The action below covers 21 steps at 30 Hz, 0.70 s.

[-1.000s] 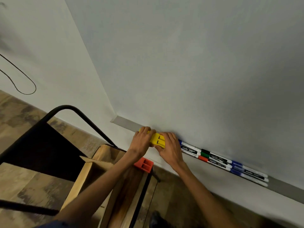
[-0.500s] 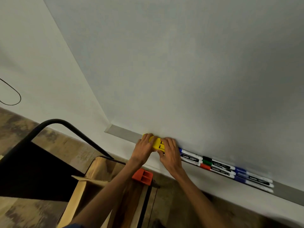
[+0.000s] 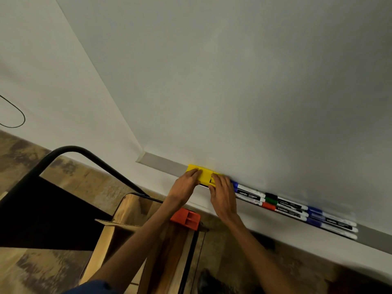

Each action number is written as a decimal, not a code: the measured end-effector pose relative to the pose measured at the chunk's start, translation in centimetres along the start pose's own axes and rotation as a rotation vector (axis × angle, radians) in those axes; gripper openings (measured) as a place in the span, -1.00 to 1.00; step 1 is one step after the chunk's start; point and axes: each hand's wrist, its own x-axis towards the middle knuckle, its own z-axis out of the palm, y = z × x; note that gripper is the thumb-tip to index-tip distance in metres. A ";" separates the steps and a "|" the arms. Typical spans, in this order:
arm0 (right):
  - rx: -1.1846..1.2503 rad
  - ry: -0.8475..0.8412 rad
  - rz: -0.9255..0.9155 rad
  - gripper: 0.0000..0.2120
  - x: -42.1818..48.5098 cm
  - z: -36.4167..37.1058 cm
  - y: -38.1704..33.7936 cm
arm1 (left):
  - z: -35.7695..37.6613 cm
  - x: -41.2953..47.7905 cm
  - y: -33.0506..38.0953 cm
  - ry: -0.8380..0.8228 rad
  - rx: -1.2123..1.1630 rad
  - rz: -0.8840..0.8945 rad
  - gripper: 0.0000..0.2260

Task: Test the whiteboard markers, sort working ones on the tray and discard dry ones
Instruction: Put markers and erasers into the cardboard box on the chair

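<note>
**Hands settle the yellow block on the ledge**

Head view: both hands meet at 6 o'clock of the whiteboard (image 3: 233, 81), on its grey tray (image 3: 163, 164). The left hand (image 3: 184, 185) lies fingers-flat on the yellow block (image 3: 204, 174); the right hand (image 3: 222, 194) curls narrow fingers over its other end. Compared with a second ago, the block now lies flatter along the tray, less of it hidden. The markers (image 3: 282, 205), blue, green and red capped, lie in rows just at 3 o'clock of the right hand, untouched. An orange block (image 3: 186, 218) sits at 6 o'clock. Testing seems not yet begun.
</note>
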 end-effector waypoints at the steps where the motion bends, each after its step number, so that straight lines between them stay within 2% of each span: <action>1: 0.001 0.008 0.004 -0.60 0.0 -0.1 -0.1 | -0.3 -0.1 0.0 0.003 -0.011 0.015 -0.56; 5: 0.135 0.067 -0.029 -0.78 -0.9 -0.9 -1.7 | -1.4 -1.7 -1.1 0.115 -0.074 0.032 -0.62; 6: 0.185 0.047 -0.048 -0.79 -1.3 -1.0 -2.3 | -1.8 -2.3 -1.6 0.080 -0.057 0.035 -0.61; 8: 0.245 -0.060 -0.090 -0.75 -2.2 -0.5 -3.5 | -2.4 -3.3 -3.0 -0.138 0.062 0.049 -0.55; 10: 0.255 -0.242 -0.113 -0.61 -3.3 0.3 -4.5 | -2.6 -4.0 -4.0 -0.387 0.218 0.046 -0.44; 13: 0.182 -0.496 -0.095 -0.37 -5.1 1.9 -5.1 | -2.0 -4.4 -4.3 -0.586 0.332 0.024 -0.33; 17: 0.145 -0.596 -0.042 -0.33 -7.1 3.1 -4.2 | -1.8 -4.5 -4.3 -0.673 0.376 0.022 -0.37; 21: 0.221 -0.562 0.020 -0.50 -8.0 3.6 -3.7 | -1.7 -4.9 -4.0 -0.643 0.433 0.047 -0.47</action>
